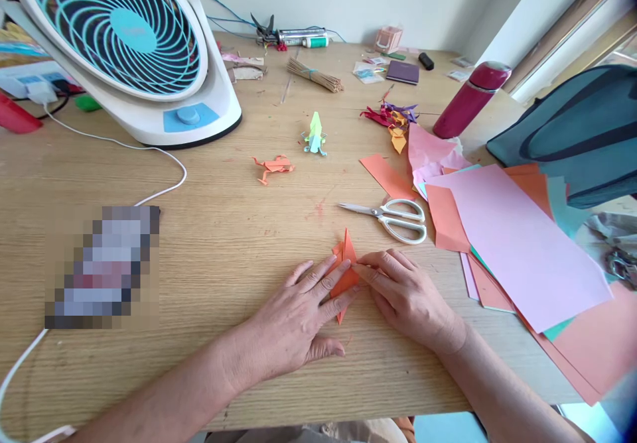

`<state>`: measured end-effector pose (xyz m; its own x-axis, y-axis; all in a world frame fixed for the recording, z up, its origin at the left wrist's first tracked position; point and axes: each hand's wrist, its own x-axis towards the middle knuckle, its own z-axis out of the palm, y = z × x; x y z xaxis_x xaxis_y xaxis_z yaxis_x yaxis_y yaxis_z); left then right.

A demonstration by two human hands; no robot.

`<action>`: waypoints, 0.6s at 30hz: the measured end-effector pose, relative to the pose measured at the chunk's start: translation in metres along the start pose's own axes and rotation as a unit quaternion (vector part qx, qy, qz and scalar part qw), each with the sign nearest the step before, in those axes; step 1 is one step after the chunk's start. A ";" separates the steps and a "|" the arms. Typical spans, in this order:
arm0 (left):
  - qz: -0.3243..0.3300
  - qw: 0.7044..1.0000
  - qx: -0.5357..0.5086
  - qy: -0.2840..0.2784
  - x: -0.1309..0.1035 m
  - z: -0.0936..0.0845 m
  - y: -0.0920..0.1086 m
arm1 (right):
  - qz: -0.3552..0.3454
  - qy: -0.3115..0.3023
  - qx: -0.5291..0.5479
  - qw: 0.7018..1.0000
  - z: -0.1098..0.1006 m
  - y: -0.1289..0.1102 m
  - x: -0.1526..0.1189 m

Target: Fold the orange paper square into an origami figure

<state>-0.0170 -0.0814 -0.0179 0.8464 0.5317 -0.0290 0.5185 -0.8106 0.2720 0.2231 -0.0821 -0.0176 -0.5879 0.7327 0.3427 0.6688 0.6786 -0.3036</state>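
A folded piece of orange paper (pixel 346 282) lies on the wooden table, its pointed tips showing above and below my fingers. My left hand (pixel 303 307) rests flat over its left side with the fingers spread. At the paper's right edge, the thumb and fingers of my right hand (pixel 398 290) are pinched together on it. White-handled scissors (pixel 398 217) lie just beyond my right hand. Farther up the table are an orange folded figure (pixel 273 167) and a green and blue one (pixel 315 136).
A white fan (pixel 213 91) stands at the back left, above a blurred phone-like object (pixel 102 267) with a white cable. To the right are stacked coloured sheets (pixel 517 244), a red bottle (pixel 470 101) and a blue bag (pixel 562 125). Small folded figures (pixel 393 121) lie near the bottle.
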 end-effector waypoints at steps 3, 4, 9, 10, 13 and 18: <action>-0.001 1.000 -0.003 -0.001 0.001 -0.002 0.000 | 0.010 -0.002 0.009 1.000 -0.001 0.000 0.001; -0.001 1.000 -0.004 -0.002 0.002 -0.002 0.000 | 0.012 -0.008 0.011 1.000 0.000 0.000 0.001; -0.004 1.000 -0.013 -0.004 0.003 -0.002 0.000 | 0.007 -0.040 -0.008 0.999 0.003 0.001 0.002; -0.005 1.000 -0.013 -0.003 0.003 -0.002 0.000 | 0.008 -0.042 -0.015 0.999 0.003 0.001 0.003; -0.005 1.000 -0.009 0.000 0.002 0.000 0.000 | 0.015 -0.050 -0.035 0.998 0.004 0.002 0.003; -0.004 1.000 -0.006 -0.003 0.000 0.000 -0.001 | 0.039 -0.077 -0.062 0.994 0.006 0.004 0.002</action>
<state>-0.0174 -0.0808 -0.0181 0.8436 0.5357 -0.0372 0.5230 -0.8038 0.2835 0.2217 -0.0771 -0.0236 -0.5880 0.7886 0.1798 0.7606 0.6147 -0.2090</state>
